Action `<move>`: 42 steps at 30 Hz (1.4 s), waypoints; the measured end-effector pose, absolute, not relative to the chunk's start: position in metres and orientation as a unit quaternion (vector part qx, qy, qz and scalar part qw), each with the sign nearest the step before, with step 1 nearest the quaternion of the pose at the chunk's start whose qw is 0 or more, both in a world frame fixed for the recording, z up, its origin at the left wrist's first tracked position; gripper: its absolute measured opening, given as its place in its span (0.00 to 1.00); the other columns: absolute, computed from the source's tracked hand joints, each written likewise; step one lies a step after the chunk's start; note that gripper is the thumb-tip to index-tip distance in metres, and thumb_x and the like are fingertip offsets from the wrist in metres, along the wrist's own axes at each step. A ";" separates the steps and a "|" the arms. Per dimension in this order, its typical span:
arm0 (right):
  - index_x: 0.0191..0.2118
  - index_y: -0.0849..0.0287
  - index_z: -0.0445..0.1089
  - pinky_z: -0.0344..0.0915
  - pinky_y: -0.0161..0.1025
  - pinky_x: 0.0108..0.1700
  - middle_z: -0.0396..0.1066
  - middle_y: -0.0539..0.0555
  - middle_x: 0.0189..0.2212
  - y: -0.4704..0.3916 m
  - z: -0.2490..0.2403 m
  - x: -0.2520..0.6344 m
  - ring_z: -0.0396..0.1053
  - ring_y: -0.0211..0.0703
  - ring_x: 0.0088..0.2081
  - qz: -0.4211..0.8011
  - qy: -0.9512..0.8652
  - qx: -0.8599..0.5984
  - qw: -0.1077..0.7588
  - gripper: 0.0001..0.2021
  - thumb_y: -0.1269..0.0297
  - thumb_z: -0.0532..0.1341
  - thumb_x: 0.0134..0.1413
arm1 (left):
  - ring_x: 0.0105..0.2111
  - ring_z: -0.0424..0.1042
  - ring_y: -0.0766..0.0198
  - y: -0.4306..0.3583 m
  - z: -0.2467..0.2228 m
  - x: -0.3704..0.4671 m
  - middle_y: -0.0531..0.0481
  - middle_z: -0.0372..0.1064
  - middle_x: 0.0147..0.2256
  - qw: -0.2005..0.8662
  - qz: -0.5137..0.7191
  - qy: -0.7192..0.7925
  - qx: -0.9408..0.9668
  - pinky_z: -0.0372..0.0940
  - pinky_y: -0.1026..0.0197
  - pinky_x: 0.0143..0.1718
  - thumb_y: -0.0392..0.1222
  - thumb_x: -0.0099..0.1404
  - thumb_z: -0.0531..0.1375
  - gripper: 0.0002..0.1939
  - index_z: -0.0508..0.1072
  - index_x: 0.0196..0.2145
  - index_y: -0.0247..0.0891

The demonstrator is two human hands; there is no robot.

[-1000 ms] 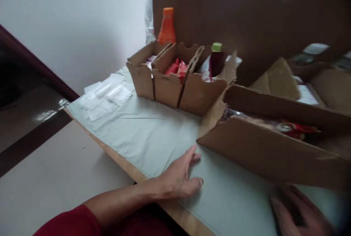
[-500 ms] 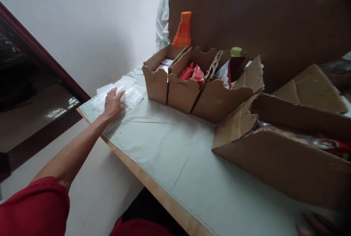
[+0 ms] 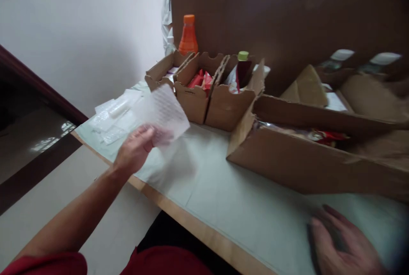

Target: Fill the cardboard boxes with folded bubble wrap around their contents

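Note:
My left hand (image 3: 136, 147) is closed on the near edge of a translucent bubble wrap sheet (image 3: 169, 111), raised above the table. More bubble wrap pieces (image 3: 111, 115) lie in a loose pile just beyond that hand, at the table's left end. At the lower right, my right hand (image 3: 345, 241) is blurred and partly cut off by the frame. Its fingers curl around a dark object (image 3: 313, 245) whose kind I cannot make out. That hand is low over the table, in front of the long cardboard box (image 3: 303, 168).
Several cut-down cardboard boxes (image 3: 191, 102) with packets stand along the back of the cloth-covered table (image 3: 217, 190). Behind them are an orange bottle (image 3: 189, 36) and a green-capped bottle (image 3: 243, 56). White-capped bottles (image 3: 341, 55) stand at the right. A tall brown panel (image 3: 271, 15) rises behind.
My left hand has lifted a bubble wrap sheet from the pile and brought it right. My right hand has come further into view with the dark object. The view has swung right.

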State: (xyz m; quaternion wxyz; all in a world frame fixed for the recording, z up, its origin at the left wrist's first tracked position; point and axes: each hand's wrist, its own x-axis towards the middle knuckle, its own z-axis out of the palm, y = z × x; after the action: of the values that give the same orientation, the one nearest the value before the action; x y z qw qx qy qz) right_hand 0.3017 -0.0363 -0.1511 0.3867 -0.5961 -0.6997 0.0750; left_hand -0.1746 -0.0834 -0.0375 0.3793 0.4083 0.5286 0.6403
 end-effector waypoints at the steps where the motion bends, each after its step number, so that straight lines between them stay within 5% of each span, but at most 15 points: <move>1: 0.55 0.51 0.73 0.71 0.66 0.48 0.72 0.65 0.58 -0.049 -0.140 0.288 0.71 0.70 0.58 0.084 -0.690 -0.608 0.384 0.21 0.46 0.60 0.63 | 0.41 0.81 0.51 -0.087 -0.041 -0.151 0.44 0.82 0.38 0.391 0.609 0.529 0.443 0.75 0.48 0.47 0.53 0.68 0.63 0.15 0.80 0.38 0.39; 5: 0.66 0.52 0.64 0.74 0.57 0.53 0.71 0.64 0.61 -0.088 -0.120 0.245 0.76 0.61 0.55 0.302 -0.693 -0.525 0.391 0.36 0.41 0.65 0.57 | 0.48 0.78 0.54 -0.098 -0.071 -0.052 0.46 0.80 0.48 0.368 0.416 0.503 0.663 0.72 0.49 0.54 0.43 0.75 0.55 0.13 0.79 0.47 0.42; 9: 0.70 0.60 0.57 0.77 0.49 0.48 0.76 0.67 0.55 -0.104 -0.120 0.235 0.80 0.56 0.48 0.472 -0.561 -0.549 0.402 0.49 0.35 0.67 0.51 | 0.63 0.67 0.43 -0.118 -0.100 0.017 0.35 0.69 0.62 0.244 0.234 0.427 0.839 0.62 0.36 0.64 0.40 0.70 0.59 0.22 0.70 0.60 0.36; 11: 0.67 0.60 0.63 0.77 0.47 0.46 0.78 0.64 0.50 -0.105 -0.119 0.240 0.79 0.55 0.46 0.435 -0.499 -0.633 0.401 0.46 0.36 0.69 0.49 | 0.66 0.63 0.41 -0.129 -0.101 0.029 0.33 0.65 0.65 0.228 0.196 0.390 0.870 0.58 0.33 0.67 0.42 0.69 0.62 0.28 0.65 0.64 0.36; 16: 0.59 0.61 0.71 0.76 0.41 0.38 0.80 0.59 0.38 -0.100 -0.116 0.257 0.78 0.48 0.35 0.430 -0.453 -0.657 0.423 0.36 0.39 0.68 0.51 | 0.64 0.66 0.50 -0.122 -0.083 0.014 0.36 0.67 0.63 0.210 0.268 0.395 0.853 0.65 0.43 0.65 0.38 0.72 0.58 0.19 0.68 0.59 0.39; 20: 0.55 0.61 0.75 0.73 0.40 0.36 0.80 0.58 0.36 -0.096 -0.116 0.276 0.76 0.45 0.33 0.381 -0.517 -0.667 0.378 0.31 0.42 0.65 0.54 | 0.67 0.62 0.42 -0.086 -0.087 -0.001 0.31 0.62 0.67 0.131 0.173 0.442 0.870 0.63 0.38 0.65 0.39 0.71 0.59 0.23 0.66 0.62 0.34; 28: 0.49 0.57 0.79 0.74 0.48 0.45 0.81 0.58 0.41 -0.085 -0.116 0.333 0.78 0.52 0.39 0.225 -0.625 -0.695 0.275 0.22 0.47 0.59 0.60 | 0.71 0.54 0.37 -0.080 -0.117 -0.044 0.35 0.57 0.71 0.077 0.069 0.566 0.818 0.52 0.29 0.68 0.50 0.76 0.53 0.26 0.62 0.67 0.40; 34: 0.49 0.59 0.77 0.66 0.69 0.57 0.74 0.67 0.56 -0.071 -0.105 0.318 0.71 0.67 0.56 -0.057 -0.698 -0.664 0.262 0.20 0.52 0.54 0.67 | 0.68 0.60 0.37 -0.094 -0.096 -0.058 0.33 0.64 0.65 0.027 0.115 0.575 0.810 0.53 0.28 0.66 0.49 0.74 0.54 0.21 0.69 0.60 0.40; 39: 0.56 0.62 0.73 0.68 0.56 0.61 0.75 0.63 0.57 -0.073 -0.094 0.232 0.71 0.56 0.59 0.030 -0.821 -0.500 0.275 0.17 0.65 0.53 0.70 | 0.70 0.59 0.48 -0.082 -0.085 -0.028 0.37 0.65 0.66 0.049 0.237 0.474 0.847 0.58 0.40 0.68 0.38 0.74 0.53 0.22 0.65 0.64 0.41; 42: 0.63 0.69 0.68 0.64 0.52 0.66 0.69 0.65 0.63 -0.070 -0.104 0.176 0.64 0.54 0.66 0.105 -0.859 -0.457 0.204 0.22 0.71 0.51 0.67 | 0.71 0.55 0.46 -0.072 -0.104 -0.015 0.33 0.59 0.69 0.079 0.209 0.434 0.872 0.57 0.41 0.69 0.44 0.76 0.52 0.30 0.53 0.71 0.35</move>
State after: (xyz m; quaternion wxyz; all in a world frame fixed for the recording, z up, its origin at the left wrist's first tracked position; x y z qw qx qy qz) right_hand 0.1758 -0.0698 -0.1043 0.2042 -0.4575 -0.8591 0.1049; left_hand -0.0152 -0.0721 -0.1042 0.0789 0.8725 0.4344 0.2094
